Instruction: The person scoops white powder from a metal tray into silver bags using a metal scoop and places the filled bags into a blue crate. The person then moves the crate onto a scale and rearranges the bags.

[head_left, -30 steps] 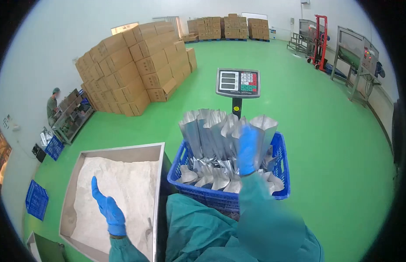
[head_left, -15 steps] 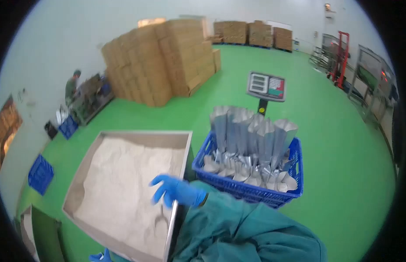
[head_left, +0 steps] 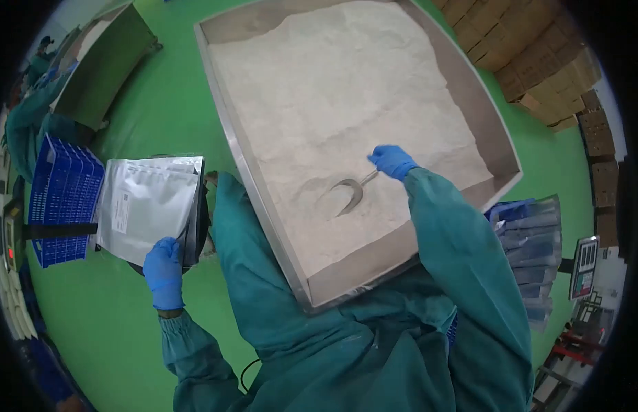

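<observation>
The left hand (head_left: 163, 271) has its fingers on the bottom edge of a pile of bags (head_left: 154, 199); I can't tell if they pinch it. The bags are flat, shiny and silver, and the top one has a small white label. The right hand (head_left: 393, 163) has its fingers curled tight on the handle of a scoop (head_left: 358, 194). The scoop's round end is just past the fingers, partly sunk in white powder (head_left: 319, 89). It is gray metal, curved like a moon. A big metal tray (head_left: 363, 264) holds the powder. Brown boxes (head_left: 532, 55) stand farther off.
</observation>
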{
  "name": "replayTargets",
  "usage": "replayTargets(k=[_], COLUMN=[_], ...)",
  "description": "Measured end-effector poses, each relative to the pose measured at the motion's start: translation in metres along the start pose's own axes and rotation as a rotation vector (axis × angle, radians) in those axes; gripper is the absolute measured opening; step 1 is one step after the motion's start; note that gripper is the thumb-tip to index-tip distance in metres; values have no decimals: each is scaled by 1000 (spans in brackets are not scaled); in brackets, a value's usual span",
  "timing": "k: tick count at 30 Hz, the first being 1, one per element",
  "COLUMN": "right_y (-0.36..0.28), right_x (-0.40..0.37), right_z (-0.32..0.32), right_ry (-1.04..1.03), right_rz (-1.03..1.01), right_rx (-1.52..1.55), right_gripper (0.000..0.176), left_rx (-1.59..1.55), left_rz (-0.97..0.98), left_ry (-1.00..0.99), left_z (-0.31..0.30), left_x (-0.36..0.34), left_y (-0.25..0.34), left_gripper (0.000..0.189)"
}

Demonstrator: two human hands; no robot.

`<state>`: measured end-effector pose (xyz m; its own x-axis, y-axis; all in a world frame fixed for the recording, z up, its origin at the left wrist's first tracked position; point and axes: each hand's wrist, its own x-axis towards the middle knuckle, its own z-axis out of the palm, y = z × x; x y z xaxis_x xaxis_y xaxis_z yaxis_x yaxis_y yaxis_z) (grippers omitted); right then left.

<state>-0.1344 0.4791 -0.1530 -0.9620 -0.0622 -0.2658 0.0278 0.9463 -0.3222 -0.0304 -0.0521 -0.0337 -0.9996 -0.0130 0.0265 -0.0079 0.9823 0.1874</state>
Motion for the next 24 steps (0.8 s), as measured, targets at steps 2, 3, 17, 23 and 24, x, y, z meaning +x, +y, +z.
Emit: replayTargets(k=[2,3,17,23,24], right_y=[11,11,-22,-4,2], right_x=[23,23,-9,-55,-65], right_z=[57,77,22,-43,-50], right_ry=[-333,-401,-364,29,92], right_rz=[-48,-94,-129,55,70], right_rx=[-223,-328,-369,-212,-36], right_gripper=[37,38,31,34,34], left_rx=[-70,-64,124,10,-2], left_rz=[-187,-200,-228,-226,-198], left_ry=[1,-13,189,555,594], left_z=[-1,4,-60,-177,-184], left_x=[9,12,20,-18,-21], left_y=[6,3,4,60,67], left_gripper=[17,17,21,21,21])
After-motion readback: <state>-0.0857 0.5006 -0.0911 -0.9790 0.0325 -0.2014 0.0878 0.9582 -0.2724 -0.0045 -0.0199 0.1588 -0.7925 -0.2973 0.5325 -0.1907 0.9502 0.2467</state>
